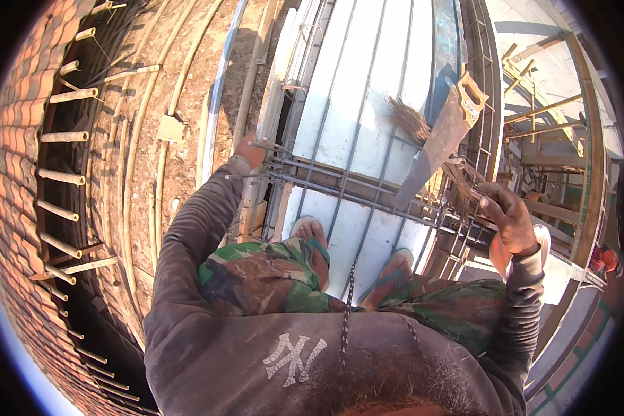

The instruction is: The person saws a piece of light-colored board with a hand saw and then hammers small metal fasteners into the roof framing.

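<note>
The fingers of the right hand (507, 216) are curled together around what seems to be a thin tie wire or bar end at the right edge of the rebar cage (367, 191) — the grip is small in view, so the held piece cannot be told for certain. The left hand (251, 150) is set on the cage's far left corner; its fingers are hidden behind the bars, and whether they are closed cannot be told. The cage is laid horizontally across pale formwork panels (357, 90), with both sandalled feet (312, 232) planted on the panels just under it. Long bars and cross stirrups are already assembled into a frame, and several crossings appear bound; ties near the right hand look unfinished. A handsaw (442, 142) is left lying across the bars beside a bundle of loose wire strands (409, 119). To the left, a brick wall (21, 139) and bamboo scaffold poles (66, 137) are seen.
</note>
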`<state>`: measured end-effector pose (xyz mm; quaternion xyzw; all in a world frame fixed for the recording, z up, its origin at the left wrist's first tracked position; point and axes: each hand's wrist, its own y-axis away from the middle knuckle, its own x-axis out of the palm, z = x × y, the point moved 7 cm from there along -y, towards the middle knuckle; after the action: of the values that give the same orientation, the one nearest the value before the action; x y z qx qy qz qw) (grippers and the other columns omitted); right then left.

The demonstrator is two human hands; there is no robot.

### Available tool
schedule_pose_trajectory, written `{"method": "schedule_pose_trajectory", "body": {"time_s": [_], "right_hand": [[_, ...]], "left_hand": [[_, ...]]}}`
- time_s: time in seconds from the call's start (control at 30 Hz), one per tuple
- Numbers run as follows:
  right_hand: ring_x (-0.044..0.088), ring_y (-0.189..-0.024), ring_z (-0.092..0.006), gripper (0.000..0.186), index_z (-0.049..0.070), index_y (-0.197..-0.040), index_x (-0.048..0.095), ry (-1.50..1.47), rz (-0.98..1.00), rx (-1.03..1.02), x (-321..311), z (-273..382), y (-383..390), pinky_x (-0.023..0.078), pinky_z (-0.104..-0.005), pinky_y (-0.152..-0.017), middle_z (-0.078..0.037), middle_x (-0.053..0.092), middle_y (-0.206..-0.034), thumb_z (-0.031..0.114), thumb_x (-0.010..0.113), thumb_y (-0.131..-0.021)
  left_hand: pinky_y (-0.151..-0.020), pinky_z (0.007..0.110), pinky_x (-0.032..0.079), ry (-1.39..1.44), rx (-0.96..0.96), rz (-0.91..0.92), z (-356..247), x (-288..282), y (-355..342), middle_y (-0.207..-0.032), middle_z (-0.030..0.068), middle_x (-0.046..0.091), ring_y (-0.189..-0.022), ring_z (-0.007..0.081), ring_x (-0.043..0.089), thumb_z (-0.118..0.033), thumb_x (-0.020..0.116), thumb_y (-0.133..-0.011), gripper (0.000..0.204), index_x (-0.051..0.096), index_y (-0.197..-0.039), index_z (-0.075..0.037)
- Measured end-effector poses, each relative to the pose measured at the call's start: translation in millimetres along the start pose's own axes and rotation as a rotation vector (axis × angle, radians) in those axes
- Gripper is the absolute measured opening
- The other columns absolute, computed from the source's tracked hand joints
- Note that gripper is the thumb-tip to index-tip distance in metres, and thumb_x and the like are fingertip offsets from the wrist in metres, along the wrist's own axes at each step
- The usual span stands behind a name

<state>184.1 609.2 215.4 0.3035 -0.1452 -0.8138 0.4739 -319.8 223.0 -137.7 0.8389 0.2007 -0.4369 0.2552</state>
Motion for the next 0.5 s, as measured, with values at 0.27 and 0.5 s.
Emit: {"method": "schedule_pose_trajectory", "body": {"time_s": [0.27,0.5], "right_hand": [[0.060,-0.089,-0.0145,0.046,-0.003,-0.130,0.063,0.239,0.022,-0.032,-1,6,2,0.049,-0.0324,-0.080,-0.009,0.068,-0.095,0.033,0.068,-0.102],[0.063,-0.092,-0.0149,0.042,-0.001,-0.130,0.064,0.215,0.065,0.058,0,1,23,0.051,-0.0321,-0.082,-0.010,0.069,-0.105,0.030,0.069,-0.101]], "left_hand": [[-0.109,0.042,0.042,-0.943,0.193,0.324,-54,13,0,-0.126,0.0113,0.071,-0.117,0.0263,0.067,-0.022,0.042,-0.107,0.033,0.066,-0.127,-0.011],[-0.092,0.042,0.047,-0.637,0.202,0.183,-29,23,-21,-0.106,0.0043,0.075,-0.100,0.0222,0.069,-0.020,0.046,-0.104,0.032,0.067,-0.128,-0.013]]}}
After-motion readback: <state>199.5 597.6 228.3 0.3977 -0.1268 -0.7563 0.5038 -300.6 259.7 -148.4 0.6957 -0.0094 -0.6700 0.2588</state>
